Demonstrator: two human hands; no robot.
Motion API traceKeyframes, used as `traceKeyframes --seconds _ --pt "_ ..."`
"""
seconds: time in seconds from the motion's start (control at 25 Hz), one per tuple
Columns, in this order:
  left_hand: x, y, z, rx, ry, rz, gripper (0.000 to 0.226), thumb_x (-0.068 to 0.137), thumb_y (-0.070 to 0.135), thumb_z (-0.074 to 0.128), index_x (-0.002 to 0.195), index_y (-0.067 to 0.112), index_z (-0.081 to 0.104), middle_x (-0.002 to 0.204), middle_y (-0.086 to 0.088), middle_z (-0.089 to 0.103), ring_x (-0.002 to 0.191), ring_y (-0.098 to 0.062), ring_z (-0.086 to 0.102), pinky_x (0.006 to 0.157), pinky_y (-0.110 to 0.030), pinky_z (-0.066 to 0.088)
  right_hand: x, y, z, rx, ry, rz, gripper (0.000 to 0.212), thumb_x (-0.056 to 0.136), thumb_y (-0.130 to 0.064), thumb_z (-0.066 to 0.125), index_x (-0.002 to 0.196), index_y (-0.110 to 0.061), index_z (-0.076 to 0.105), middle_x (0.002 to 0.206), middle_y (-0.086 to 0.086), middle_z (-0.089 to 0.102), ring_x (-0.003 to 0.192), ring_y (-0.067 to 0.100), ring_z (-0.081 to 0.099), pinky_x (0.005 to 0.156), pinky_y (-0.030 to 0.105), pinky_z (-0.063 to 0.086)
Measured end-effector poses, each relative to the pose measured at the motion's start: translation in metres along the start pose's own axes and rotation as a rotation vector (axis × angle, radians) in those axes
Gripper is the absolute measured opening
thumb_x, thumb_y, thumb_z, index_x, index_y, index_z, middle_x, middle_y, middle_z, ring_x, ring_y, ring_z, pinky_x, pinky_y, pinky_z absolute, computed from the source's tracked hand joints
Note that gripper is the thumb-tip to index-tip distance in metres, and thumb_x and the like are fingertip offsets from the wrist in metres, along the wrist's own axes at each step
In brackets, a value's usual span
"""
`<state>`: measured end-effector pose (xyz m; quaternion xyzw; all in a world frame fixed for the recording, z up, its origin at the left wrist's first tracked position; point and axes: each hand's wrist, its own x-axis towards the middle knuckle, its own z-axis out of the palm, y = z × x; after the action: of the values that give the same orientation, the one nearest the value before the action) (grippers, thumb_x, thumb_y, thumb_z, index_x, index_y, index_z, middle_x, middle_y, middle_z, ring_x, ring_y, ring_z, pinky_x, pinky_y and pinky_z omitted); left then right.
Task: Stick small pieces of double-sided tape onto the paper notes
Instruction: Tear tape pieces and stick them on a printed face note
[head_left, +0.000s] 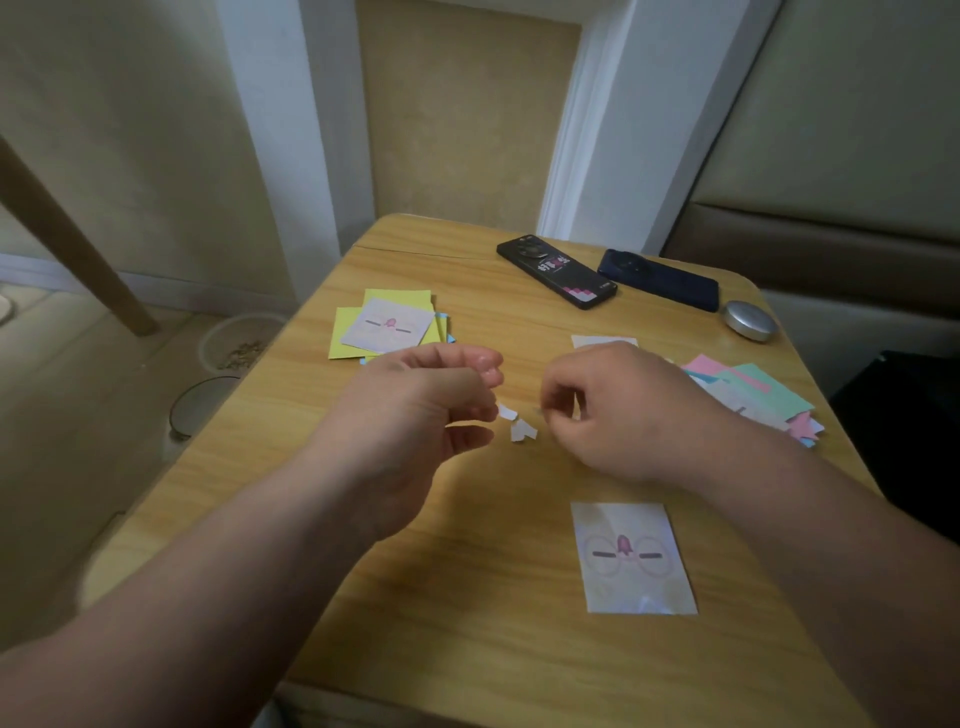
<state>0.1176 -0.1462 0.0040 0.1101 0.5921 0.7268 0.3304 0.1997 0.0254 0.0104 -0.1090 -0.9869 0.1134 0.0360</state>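
Note:
Both my hands hover over the middle of the wooden table (467, 597). My left hand (415, 410) has curled fingers and pinches a small white tape piece (506, 413) at its fingertips. My right hand (618, 410) is curled with thumb and forefinger pinched together close to that piece; whether it holds anything I cannot make out. A second white scrap (521, 431) lies on the table between the hands. A pale note with a pink cartoon drawing (631, 558) lies flat near the front, below my right hand.
A pile of yellow notes topped by a cartoon note (387, 325) lies at the left. Pink, green and blue notes (753, 397) are heaped at the right. Two phones (556, 278) (660, 286) and a round silver case (750, 320) sit at the back. Bowls stand on the floor at left.

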Motion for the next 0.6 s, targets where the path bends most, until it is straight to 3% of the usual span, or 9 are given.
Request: traceKeyframes --seconds 0.16,0.32,0.48,0.6 --pt "0.0 0.007 -0.003 -0.066 0.014 0.008 0.009 0.086 0.004 0.065 0.088 0.01 0.072 0.075 0.001 0.068 0.061 -0.013 0.059 0.058 -0.027 0.051 0.017 -0.002 0.004 -0.193 -0.081 -0.019 0.016 0.096 -0.034 0.051 0.1 -0.036 0.066 0.098 -0.014 0.061 0.095 0.015 0.056 0.077 0.035 0.051" --pt "0.0 0.011 -0.002 -0.078 0.045 0.028 0.01 0.091 0.011 0.064 0.092 0.01 0.073 0.078 0.001 0.07 0.061 -0.013 0.059 0.056 -0.026 0.051 0.019 -0.005 0.006 -0.234 -0.052 0.032 0.016 0.096 -0.041 0.051 0.088 -0.031 0.062 0.087 -0.013 0.056 0.086 0.015 0.054 0.068 0.032 0.043" --pt "-0.001 0.011 -0.001 -0.106 0.047 -0.001 0.023 0.095 0.023 0.058 0.082 0.01 0.071 0.078 -0.004 0.068 0.059 -0.015 0.058 0.056 -0.029 0.048 -0.01 -0.003 -0.012 -0.048 0.086 0.193 0.009 0.091 -0.039 0.057 0.09 -0.033 0.063 0.081 -0.015 0.06 0.083 0.009 0.057 0.067 0.031 0.05" --pt "-0.004 0.006 0.001 -0.055 0.007 -0.006 0.025 0.095 0.025 0.059 0.086 0.006 0.072 0.08 -0.006 0.069 0.062 -0.017 0.059 0.059 -0.031 0.048 -0.056 0.002 -0.026 -0.059 -0.16 0.373 0.017 0.084 -0.049 0.065 0.097 -0.038 0.063 0.084 -0.016 0.061 0.082 0.004 0.058 0.068 0.027 0.053"
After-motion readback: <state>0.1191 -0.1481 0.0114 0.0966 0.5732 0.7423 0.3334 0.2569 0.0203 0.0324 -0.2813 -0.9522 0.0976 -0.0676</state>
